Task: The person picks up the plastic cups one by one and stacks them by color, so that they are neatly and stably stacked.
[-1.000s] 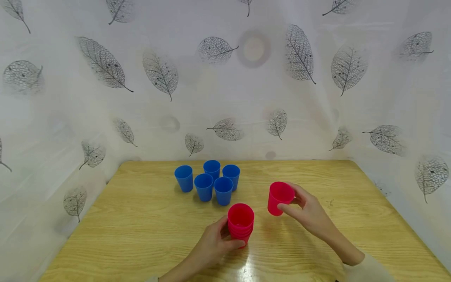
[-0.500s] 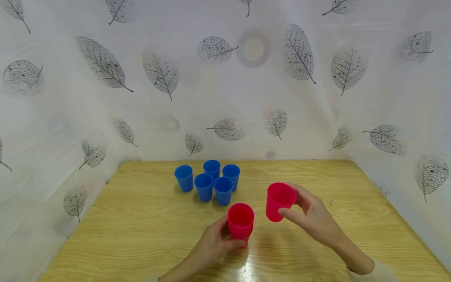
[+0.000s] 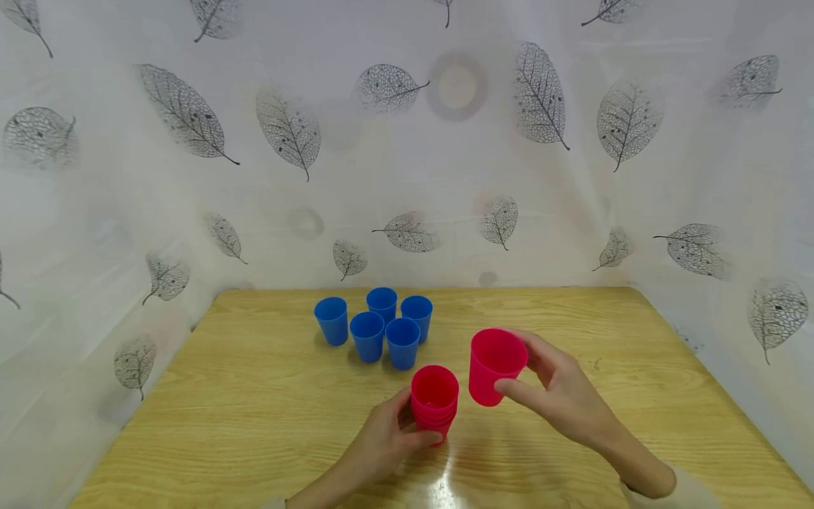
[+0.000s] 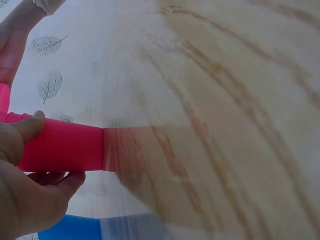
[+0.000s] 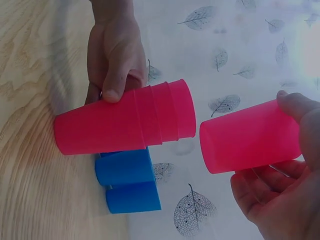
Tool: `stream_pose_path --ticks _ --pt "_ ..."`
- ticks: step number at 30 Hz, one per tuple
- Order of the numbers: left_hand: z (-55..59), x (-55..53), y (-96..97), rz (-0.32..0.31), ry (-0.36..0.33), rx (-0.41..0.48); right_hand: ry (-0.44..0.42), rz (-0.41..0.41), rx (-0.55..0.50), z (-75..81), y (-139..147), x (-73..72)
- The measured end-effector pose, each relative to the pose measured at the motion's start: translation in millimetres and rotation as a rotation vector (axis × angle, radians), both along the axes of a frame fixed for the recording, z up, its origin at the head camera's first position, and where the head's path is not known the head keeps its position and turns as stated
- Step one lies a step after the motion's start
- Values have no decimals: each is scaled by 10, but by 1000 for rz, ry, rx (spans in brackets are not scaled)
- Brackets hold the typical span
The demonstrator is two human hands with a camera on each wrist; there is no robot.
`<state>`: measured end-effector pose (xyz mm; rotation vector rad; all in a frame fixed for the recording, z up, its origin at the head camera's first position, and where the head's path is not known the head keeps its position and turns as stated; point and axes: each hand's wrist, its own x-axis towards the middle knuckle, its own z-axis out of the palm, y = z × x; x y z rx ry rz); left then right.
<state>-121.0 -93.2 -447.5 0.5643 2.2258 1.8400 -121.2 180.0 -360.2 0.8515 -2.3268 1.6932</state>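
Note:
A stack of nested red cups [image 3: 435,406] stands upright on the table, and my left hand [image 3: 391,435] grips it low down between thumb and fingers. In the left wrist view the base of the stack [image 4: 70,147] meets the tabletop. My right hand [image 3: 562,392] holds a single red cup [image 3: 492,375] by its side, lifted off the table with its mouth up. The right wrist view has this cup [image 5: 250,137] apart from the stack [image 5: 125,120], its base near the rim of the stack's top cup.
Several blue cups [image 3: 403,344] stand upright in a loose group behind the stack, towards the left. The wood-grain table [image 3: 254,424] is bordered by a pale curtain [image 3: 458,177] with leaf prints at the back and sides.
My right hand has raised the single red cup and brought it left, closer to the stack. My left hand and its stack have stayed in place, as have the blue cups.

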Motion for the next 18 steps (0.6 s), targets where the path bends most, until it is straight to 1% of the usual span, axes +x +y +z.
stream_pose_path --ticks 9,15,18 --pt "5 0 18 -8 11 -4 28 35 9 154 -170 -14" --pt "1 -4 17 -8 17 -17 69 80 -4 198 -303 -79" --pt "2 -5 14 -8 23 -20 62 85 -10 209 -366 -111"
